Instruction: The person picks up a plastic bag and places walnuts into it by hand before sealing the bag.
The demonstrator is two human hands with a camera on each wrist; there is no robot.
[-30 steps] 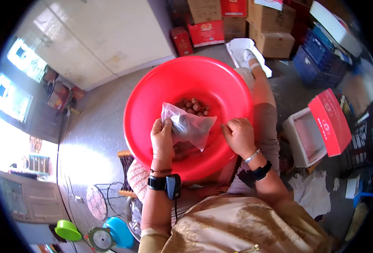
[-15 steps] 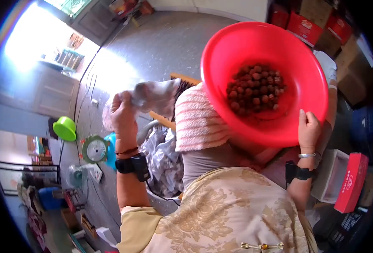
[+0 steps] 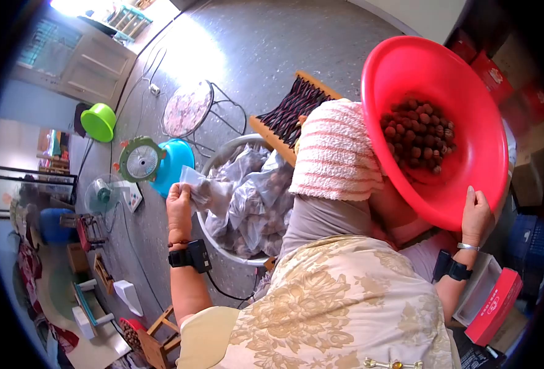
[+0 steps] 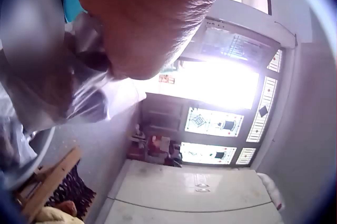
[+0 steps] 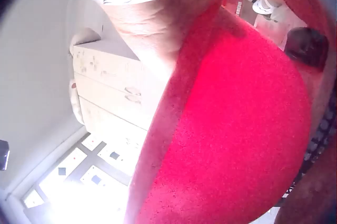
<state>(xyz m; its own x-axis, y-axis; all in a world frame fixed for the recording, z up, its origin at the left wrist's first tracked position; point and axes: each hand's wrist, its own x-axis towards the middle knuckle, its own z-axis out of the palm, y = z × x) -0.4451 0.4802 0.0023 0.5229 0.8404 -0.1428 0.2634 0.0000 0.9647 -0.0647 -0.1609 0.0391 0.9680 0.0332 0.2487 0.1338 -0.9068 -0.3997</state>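
Note:
In the head view the left hand [image 3: 179, 208] pinches the top of a clear plastic bag [image 3: 213, 192] with dark contents, over a grey tub [image 3: 208, 232] heaped with similar filled bags [image 3: 247, 203]. The same bag [image 4: 89, 90] hangs beside the left hand [image 4: 142, 24] in the left wrist view. The right hand [image 3: 477, 216] grips the near right rim of a large red basin [image 3: 475, 154], tilted on the lap, with round brown nuts [image 3: 416, 132] gathered inside. The basin's outer wall [image 5: 237, 124] fills much of the right wrist view.
A striped towel [image 3: 335, 150] lies over the knee, beside a woven stool [image 3: 290, 111]. Left of the tub are a blue basin [image 3: 176, 166], a fan [image 3: 141, 160], a green basin [image 3: 99, 122] and a round stool [image 3: 187, 109]. An open red box [image 3: 493, 305] stands at the lower right.
The left hand has carried the bag from above the red basin leftward to the tub. The right hand has come to grip the basin's rim. The head view has swung left.

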